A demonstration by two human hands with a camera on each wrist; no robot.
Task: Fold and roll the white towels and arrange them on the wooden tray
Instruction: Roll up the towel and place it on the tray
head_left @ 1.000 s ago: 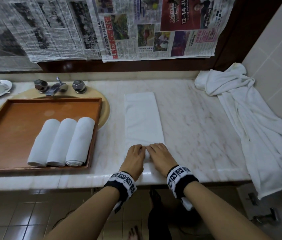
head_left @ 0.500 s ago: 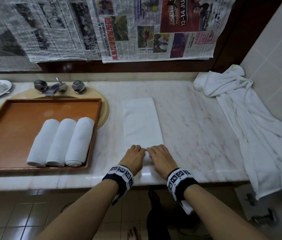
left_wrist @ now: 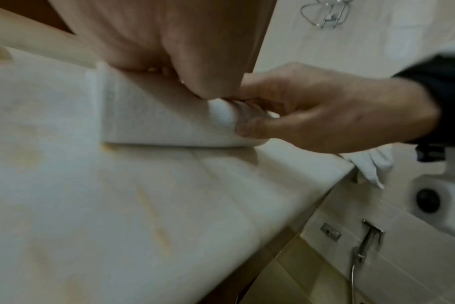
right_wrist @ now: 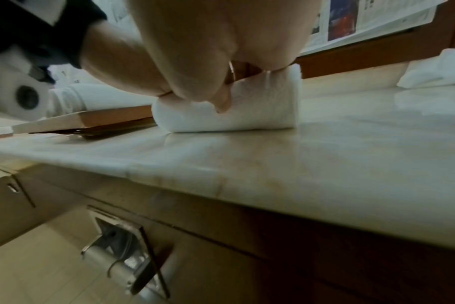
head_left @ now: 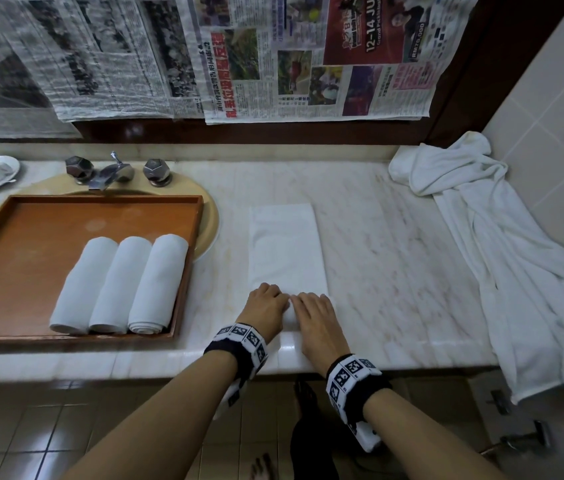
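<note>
While the folded white terry towel lies lengthwise, left hand and right hand curl fingers over its rolled near end, keeping the roll tight.

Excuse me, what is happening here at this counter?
A person is rolling a folded white towel on the marble counter. The left hand and the right hand sit side by side, fingers curled over the rolled near end; the rest lies flat, not yet rolled. Three rolled towels already lie side by side in the wooden tray. A loose white towel is heaped at the right.
</note>
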